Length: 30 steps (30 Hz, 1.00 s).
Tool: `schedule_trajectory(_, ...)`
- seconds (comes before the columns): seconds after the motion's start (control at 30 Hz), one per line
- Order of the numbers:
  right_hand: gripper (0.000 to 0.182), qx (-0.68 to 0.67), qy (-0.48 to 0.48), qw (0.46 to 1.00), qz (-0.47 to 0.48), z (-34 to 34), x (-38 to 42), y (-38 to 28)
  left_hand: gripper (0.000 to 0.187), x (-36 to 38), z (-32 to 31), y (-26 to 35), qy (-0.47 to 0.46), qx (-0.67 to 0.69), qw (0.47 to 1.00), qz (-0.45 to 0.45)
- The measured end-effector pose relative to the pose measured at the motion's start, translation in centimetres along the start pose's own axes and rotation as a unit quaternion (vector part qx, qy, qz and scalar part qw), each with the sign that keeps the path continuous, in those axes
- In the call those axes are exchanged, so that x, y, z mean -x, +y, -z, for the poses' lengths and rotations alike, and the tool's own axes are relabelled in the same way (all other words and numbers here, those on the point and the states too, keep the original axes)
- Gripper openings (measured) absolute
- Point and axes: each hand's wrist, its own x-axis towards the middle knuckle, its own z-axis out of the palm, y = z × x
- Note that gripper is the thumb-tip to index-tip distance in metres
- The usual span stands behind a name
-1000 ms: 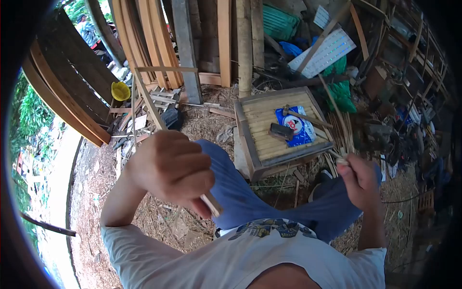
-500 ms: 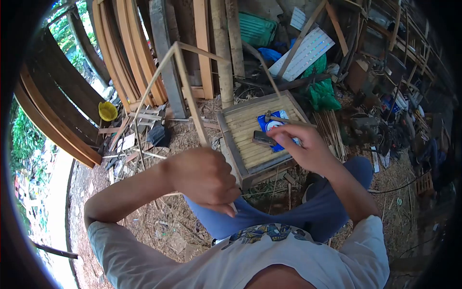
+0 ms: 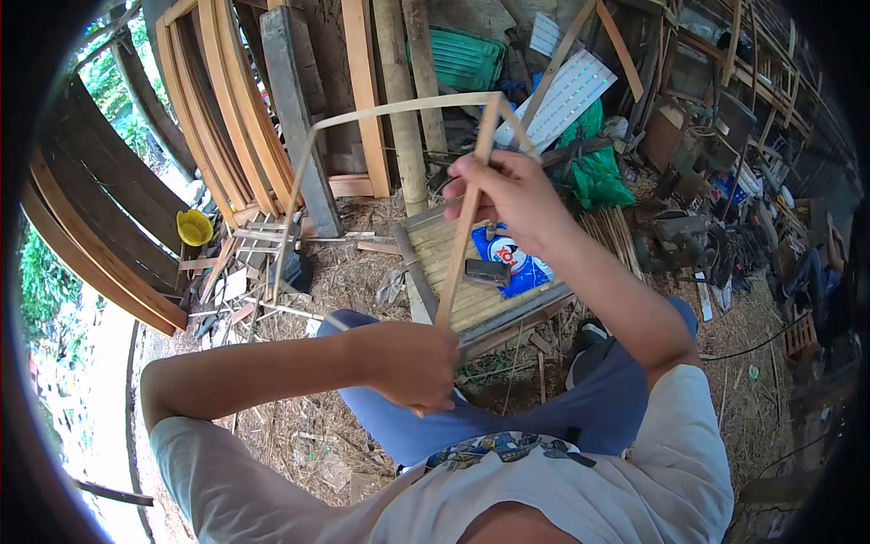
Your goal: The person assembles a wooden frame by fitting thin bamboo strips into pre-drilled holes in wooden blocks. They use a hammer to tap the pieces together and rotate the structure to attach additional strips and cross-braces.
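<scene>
A frame of thin wooden strips (image 3: 473, 210) is held up in front of me, its strips joined at corners above. My left hand (image 3: 408, 365) is closed around the lower end of the nearest strip. Higher up, my right hand (image 3: 514, 201) has bent fingers around or against the same strip, near its upper corner. Behind the frame stands a low slatted bamboo table (image 3: 426, 251). A dark block (image 3: 488, 271) lies on it, beside a blue packet (image 3: 528, 276) with a red and white mark.
Timber posts and curved boards (image 3: 258, 100) lean at the back left, near a yellow bowl (image 3: 195, 228). A green crate (image 3: 465, 60), a white perforated panel (image 3: 566, 100) and green plastic (image 3: 601, 172) lie behind the table. Scrap and shavings cover the ground.
The strip frame has swung to the right and tilted. My right hand has risen from above the table to the strip. My left hand has moved slightly down.
</scene>
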Motion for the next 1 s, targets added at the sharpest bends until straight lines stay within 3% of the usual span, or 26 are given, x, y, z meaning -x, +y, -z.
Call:
schedule_trajectory(0.07, 0.029, -0.023, 0.03, 0.999, 0.001, 1.3, 0.5, -0.8, 0.048, 0.8, 0.6, -0.5, -0.049, -0.04, 0.996, 0.058)
schedule_trajectory(0.17, 0.029, -0.075, 0.073, 0.994, 0.018, 3.1, 1.5, -1.4, 0.045, 2.6, -0.1, -2.3, 0.021, -0.118, 0.988, 0.097)
schedule_trajectory(0.3, 0.029, -0.039, 0.098, 0.993, 0.053, 3.6, 2.9, -2.0, 0.032, 1.7, -0.9, -3.6, 0.057, -0.206, 0.975, 0.066)
schedule_trajectory(0.47, 0.025, 0.006, 0.122, 0.989, 0.078, 4.7, 3.5, -1.6, 0.025, -0.6, -0.7, -4.1, 0.153, -0.087, 0.982, 0.07)
schedule_trajectory(0.57, 0.023, 0.058, 0.126, 0.985, 0.101, 5.4, 4.5, -1.0, 0.033, -0.3, 0.8, -4.8, 0.275, -0.036, 0.951, 0.139)
schedule_trajectory(0.7, 0.02, 0.093, 0.086, 0.98, 0.155, 6.0, 5.3, 1.4, 0.049, 1.0, 3.0, -7.3, 0.456, -0.038, 0.85, 0.263)
schedule_trajectory(0.8, 0.015, 0.155, 0.09, 0.968, 0.174, 4.6, 6.4, 2.2, 0.055, 0.0, 5.8, -9.3, 0.55, -0.036, 0.791, 0.266)
schedule_trajectory(0.87, 0.015, 0.214, 0.088, 0.958, 0.172, 3.9, 7.2, 2.7, 0.064, -1.1, 8.6, -9.7, 0.544, -0.08, 0.812, 0.197)
schedule_trajectory(1.0, 0.022, 0.233, 0.084, 0.935, 0.253, 2.9, 8.1, 4.4, 0.073, -3.6, 10.6, -10.5, 0.473, -0.148, 0.854, 0.158)
